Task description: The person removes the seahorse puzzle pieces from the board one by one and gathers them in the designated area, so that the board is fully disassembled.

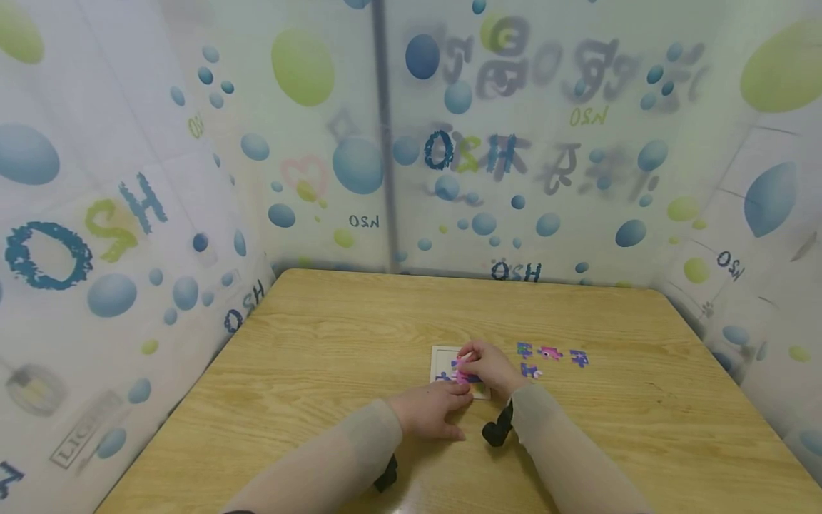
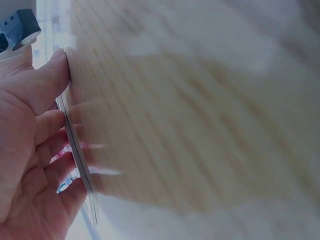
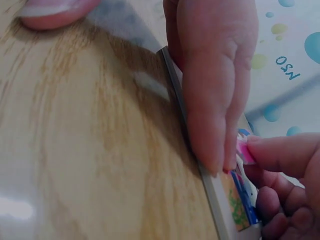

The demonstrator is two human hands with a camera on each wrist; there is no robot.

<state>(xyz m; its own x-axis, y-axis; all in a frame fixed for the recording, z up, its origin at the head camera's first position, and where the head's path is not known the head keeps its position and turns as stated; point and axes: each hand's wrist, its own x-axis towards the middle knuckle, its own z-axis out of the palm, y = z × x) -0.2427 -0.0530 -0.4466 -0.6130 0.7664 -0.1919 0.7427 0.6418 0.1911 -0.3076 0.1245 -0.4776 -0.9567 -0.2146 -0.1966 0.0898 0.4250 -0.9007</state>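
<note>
A small pale puzzle tray (image 1: 436, 357) lies on the table, partly filled with colourful jigsaw pieces. My left hand (image 1: 430, 412) rests at its near side, the fingers (image 3: 212, 125) extended over the rim and fingertips pressing on the pieces. In the left wrist view the left hand (image 2: 35, 135) has its fingertips along the tray's edge. My right hand (image 1: 493, 368) is over the tray, and its thumb and index finger pinch a pink jigsaw piece (image 3: 244, 151). Below that piece, an orange, green and blue piece (image 3: 239, 205) lies inside the rim. Both hands hide much of the tray.
Several loose jigsaw pieces lie right of the tray: a green-purple one (image 1: 524, 350), a pink one with an eye (image 1: 550, 353), a purple one (image 1: 579, 358) and another (image 1: 529, 370) nearer. The wooden table (image 1: 308, 335) meets patterned curtains (image 1: 321, 143) behind and at both sides.
</note>
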